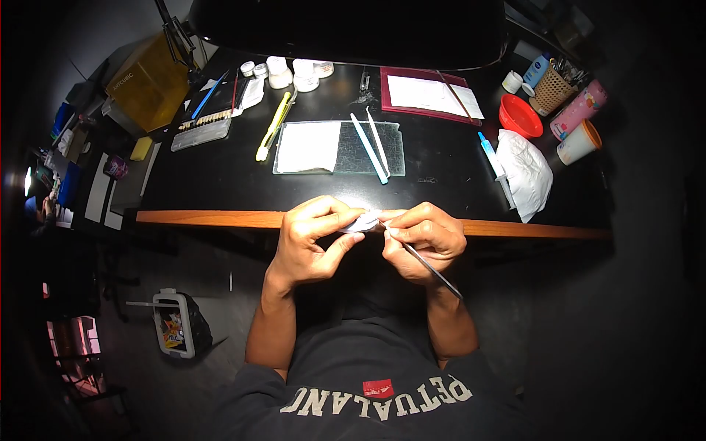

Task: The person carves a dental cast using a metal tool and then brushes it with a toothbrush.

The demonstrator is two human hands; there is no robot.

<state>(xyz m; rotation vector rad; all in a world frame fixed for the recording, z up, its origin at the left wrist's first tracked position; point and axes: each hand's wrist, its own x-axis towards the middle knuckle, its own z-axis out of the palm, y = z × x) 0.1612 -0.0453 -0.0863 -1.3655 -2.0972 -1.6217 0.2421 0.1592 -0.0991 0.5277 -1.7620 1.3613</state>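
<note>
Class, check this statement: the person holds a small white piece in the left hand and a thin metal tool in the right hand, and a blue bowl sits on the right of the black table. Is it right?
Not quite. In the head view the bowl on the right of the black table is red, not blue. The rest stands: the left hand holds the small white piece and the right hand holds the thin metal tool.

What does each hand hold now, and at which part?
The left hand pinches a small white piece at its left end. The right hand grips a thin metal tool near its working tip, its handle pointing back toward the person.
</note>
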